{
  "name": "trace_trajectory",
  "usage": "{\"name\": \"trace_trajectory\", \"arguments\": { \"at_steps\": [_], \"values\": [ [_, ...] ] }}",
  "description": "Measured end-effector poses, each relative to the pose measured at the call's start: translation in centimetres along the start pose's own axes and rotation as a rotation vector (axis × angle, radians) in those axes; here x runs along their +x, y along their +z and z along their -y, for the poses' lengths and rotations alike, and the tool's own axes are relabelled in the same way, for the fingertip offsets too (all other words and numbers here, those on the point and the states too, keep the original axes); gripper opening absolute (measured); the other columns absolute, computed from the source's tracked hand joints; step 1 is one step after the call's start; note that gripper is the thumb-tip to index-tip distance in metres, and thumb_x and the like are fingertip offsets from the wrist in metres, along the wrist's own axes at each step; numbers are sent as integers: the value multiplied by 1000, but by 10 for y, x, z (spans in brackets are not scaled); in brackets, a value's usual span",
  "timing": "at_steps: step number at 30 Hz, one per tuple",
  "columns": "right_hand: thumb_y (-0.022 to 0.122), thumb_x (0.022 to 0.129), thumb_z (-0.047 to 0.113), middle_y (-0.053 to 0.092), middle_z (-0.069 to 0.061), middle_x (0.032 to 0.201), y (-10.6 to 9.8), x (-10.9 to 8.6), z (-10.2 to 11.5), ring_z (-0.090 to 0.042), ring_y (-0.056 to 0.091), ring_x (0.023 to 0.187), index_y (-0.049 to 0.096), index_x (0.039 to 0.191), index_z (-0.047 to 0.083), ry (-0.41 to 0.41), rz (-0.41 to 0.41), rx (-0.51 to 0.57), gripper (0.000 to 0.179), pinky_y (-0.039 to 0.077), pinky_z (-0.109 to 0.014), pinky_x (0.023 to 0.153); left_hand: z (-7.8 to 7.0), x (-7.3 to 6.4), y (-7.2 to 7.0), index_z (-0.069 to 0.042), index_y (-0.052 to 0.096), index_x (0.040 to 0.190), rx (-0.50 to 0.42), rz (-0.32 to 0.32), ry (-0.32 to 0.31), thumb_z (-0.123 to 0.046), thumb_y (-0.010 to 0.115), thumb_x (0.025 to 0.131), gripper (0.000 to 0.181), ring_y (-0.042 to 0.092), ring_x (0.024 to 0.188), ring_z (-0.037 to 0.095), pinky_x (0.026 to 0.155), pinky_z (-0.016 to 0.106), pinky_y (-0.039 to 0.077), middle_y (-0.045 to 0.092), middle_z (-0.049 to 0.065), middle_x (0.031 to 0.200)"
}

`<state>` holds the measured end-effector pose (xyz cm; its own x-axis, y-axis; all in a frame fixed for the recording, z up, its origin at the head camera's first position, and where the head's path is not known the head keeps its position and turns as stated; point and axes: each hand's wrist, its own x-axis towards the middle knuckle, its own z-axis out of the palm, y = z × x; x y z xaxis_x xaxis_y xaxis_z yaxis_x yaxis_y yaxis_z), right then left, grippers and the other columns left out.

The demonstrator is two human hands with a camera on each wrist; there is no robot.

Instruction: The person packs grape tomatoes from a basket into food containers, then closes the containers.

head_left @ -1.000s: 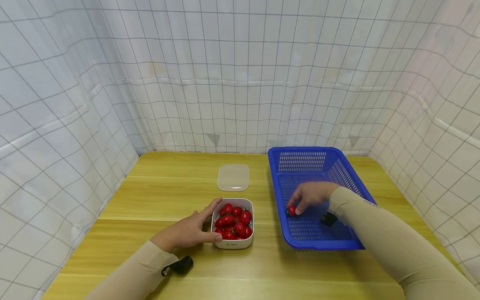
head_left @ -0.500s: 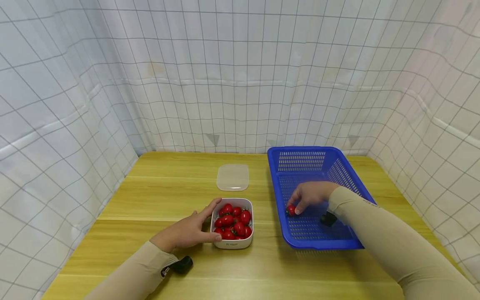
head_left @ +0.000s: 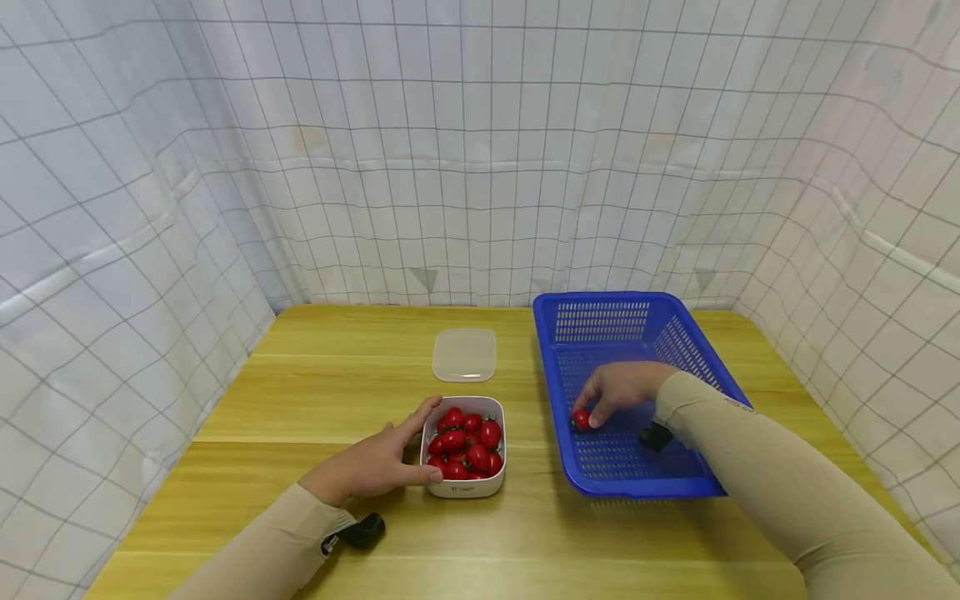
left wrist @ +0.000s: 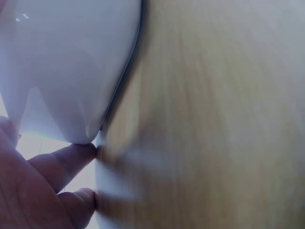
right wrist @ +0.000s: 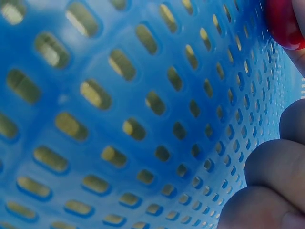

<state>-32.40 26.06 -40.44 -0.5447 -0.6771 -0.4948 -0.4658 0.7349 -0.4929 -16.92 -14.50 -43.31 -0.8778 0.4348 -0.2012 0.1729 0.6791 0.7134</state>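
Observation:
Small red tomatoes (head_left: 453,439) with green stems fill a white square container (head_left: 463,489). My left hand (head_left: 375,461) holds the container's left side, thumb at the front and forefinger along the back corner. In the left wrist view, a fingertip (left wrist: 78,155) touches the container's smooth wall (left wrist: 66,71). Inside the blue basket (head_left: 564,442), my right hand (head_left: 622,387) pinches one cherry tomato (head_left: 581,419) low down by the left wall. Part of that tomato (right wrist: 286,24) shows at the right wrist view's top corner, with the other fingers curled below it.
A clear flat lid (head_left: 465,355) lies on the wooden table (head_left: 322,375) behind the container. The basket's perforated walls rise around my right hand. Grid-patterned white curtains (head_left: 480,150) enclose the table at the back and sides.

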Motion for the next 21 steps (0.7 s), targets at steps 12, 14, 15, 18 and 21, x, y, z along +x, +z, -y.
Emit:
{"name": "trace_trajectory", "arguments": {
  "at_steps": [12,14,15,18,21],
  "values": [
    [80,93,23,77,9,111,-1,0,2,-10,62,113,81,118,19,9,9,7,26,44,-49,116,-3,-2,0,-25,10,171,-7,-3,4,-53,76,93,106,18,155,60,125,76,2,24,14,175],
    [80,93,23,77,9,110,-1,0,2,-10,61,113,81,118,20,12,9,13,26,43,-49,116,-3,-2,0,-25,10,171,-7,-2,4,-53,75,93,106,19,156,60,125,76,2,23,13,175],
    [80,93,23,77,9,110,-1,0,2,-10,61,113,81,118,20,12,9,13,26,43,-49,116,-3,-2,0,-25,10,171,-7,-2,4,-53,75,93,106,20,156,59,125,75,2,24,13,175],
    [80,93,23,77,9,110,0,1,1,-10,61,113,81,119,19,7,7,9,27,43,-49,116,-3,-2,0,-25,10,171,-2,-4,7,-54,75,93,106,22,155,59,125,76,3,25,14,174],
    [80,93,22,78,9,111,0,1,0,-9,62,114,81,120,18,-6,8,4,28,44,-47,116,-2,-1,0,-25,10,171,3,-5,5,-55,76,92,107,22,154,61,125,76,4,26,14,174]
  ]
}}
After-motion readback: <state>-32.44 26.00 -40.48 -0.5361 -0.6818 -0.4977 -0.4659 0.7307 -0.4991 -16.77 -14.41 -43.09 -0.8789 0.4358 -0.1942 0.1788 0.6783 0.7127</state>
